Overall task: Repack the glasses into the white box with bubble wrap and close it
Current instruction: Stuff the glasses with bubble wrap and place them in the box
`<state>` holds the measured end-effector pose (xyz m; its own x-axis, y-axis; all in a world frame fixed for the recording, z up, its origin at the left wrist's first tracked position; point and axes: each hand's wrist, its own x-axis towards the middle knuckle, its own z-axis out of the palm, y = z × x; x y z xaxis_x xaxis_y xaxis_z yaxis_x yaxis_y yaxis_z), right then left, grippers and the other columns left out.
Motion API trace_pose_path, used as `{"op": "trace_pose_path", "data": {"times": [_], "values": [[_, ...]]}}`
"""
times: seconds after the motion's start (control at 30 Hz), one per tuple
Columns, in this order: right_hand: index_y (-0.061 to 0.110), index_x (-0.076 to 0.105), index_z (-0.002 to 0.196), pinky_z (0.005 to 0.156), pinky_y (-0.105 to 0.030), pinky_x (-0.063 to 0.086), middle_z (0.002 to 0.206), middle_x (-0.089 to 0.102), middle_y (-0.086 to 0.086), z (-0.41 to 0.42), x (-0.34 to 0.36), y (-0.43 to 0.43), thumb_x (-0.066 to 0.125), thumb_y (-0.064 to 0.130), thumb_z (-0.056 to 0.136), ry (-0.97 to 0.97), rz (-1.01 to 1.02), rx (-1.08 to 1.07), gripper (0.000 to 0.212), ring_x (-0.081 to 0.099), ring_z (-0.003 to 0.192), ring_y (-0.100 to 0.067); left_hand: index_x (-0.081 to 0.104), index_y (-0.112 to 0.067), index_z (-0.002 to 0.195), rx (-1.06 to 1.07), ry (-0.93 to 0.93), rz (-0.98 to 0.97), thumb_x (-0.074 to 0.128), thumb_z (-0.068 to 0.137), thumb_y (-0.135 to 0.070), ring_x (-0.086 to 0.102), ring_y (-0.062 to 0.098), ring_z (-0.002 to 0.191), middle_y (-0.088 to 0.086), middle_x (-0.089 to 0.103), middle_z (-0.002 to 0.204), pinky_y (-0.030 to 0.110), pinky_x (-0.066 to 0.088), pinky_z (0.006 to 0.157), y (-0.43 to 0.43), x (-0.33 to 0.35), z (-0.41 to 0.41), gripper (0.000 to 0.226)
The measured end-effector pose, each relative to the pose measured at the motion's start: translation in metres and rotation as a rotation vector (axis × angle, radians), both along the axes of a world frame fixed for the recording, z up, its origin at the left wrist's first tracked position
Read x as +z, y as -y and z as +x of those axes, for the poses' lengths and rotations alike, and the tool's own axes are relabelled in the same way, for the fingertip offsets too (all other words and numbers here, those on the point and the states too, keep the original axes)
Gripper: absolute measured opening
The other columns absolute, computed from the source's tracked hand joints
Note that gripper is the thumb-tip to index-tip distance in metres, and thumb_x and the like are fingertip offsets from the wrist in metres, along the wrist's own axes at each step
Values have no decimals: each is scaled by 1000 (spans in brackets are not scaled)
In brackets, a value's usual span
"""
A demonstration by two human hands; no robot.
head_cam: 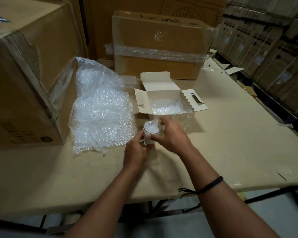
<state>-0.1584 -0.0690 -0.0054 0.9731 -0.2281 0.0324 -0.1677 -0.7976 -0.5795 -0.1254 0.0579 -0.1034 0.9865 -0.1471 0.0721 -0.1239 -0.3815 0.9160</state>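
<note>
A clear glass (pixel 151 130) stuffed with bubble wrap stands in front of the white box (pixel 169 95). My left hand (pixel 136 150) grips its lower side. My right hand (pixel 170 134) holds it from the right, thumb against the wall and fingers reaching over the rim. The white box sits open, flaps spread, with bubble wrap lining its bottom. A second, empty clear glass (pixel 181 120) stands against the box's front right corner, partly hidden by my right hand. A large sheet of bubble wrap (pixel 100 114) lies to the left.
A big torn cardboard carton (pixel 24 74) stands at the left. Another taped carton (pixel 160 45) sits behind the white box. Stacked boxes (pixel 268 48) line the right side. The cardboard-covered table (pixel 230 134) ends near the bottom of the view.
</note>
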Motion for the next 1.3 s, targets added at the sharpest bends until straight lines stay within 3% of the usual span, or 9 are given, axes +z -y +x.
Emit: {"op": "trace_pose_path", "data": {"times": [0.2,0.37,0.47,0.53,0.63,0.7,0.97,1.1,1.3], "values": [[18,62,98,68,-33,50,87,67,1,2,-6,0,82,39,65,28,114,-22,44,61,79,-18,66,-34,104,-23,15,-26,82,66,-25,65,2,78,-17,71,87,25,52,71,-1,1,-1,42],[20,59,112,72,-24,50,96,62,7,5,19,22,88,35,64,147,376,-67,59,62,81,-11,62,-31,112,-54,-48,18,88,64,-18,60,-3,81,-11,64,103,3,41,65,0,2,-3,57],[18,59,109,80,-34,58,105,66,3,20,44,52,87,36,64,222,682,-58,56,68,90,-13,66,-29,115,-56,-60,93,89,62,-26,65,2,81,-5,66,109,19,53,76,15,1,-3,59],[14,59,105,82,-41,59,109,68,-10,39,54,75,86,29,69,238,841,-47,47,70,95,-23,65,-33,117,-34,-70,128,87,55,-48,66,8,83,-5,68,105,35,54,84,35,3,-1,68],[8,58,109,80,-39,59,111,66,-19,71,52,102,85,25,71,211,936,-71,49,71,94,-29,59,-37,124,-65,-40,312,67,45,-79,62,22,99,-3,68,104,38,50,90,63,12,8,90],[3,56,117,75,-34,59,111,65,-19,96,43,119,86,31,69,153,919,-81,63,70,90,-28,53,-41,128,-75,-78,416,71,51,-77,54,26,110,2,63,114,33,42,96,82,21,11,87],[-3,67,101,68,-37,60,74,59,-12,170,-3,142,83,35,73,-219,670,71,50,60,60,-20,53,-48,127,8,-115,412,73,64,-67,48,20,110,-2,60,114,27,30,92,105,10,23,68],[-2,64,90,75,-43,61,85,65,-17,190,-24,130,83,43,71,-347,579,8,52,67,67,-29,57,-50,121,96,-122,379,77,58,-67,51,18,104,-4,59,107,28,35,95,89,1,23,69],[1,64,85,42,-20,46,72,66,-12,198,-32,118,74,57,73,-358,422,-19,58,61,49,-16,63,-39,119,195,-84,354,83,58,-56,56,19,98,-3,62,99,34,39,96,75,7,24,67]]}}
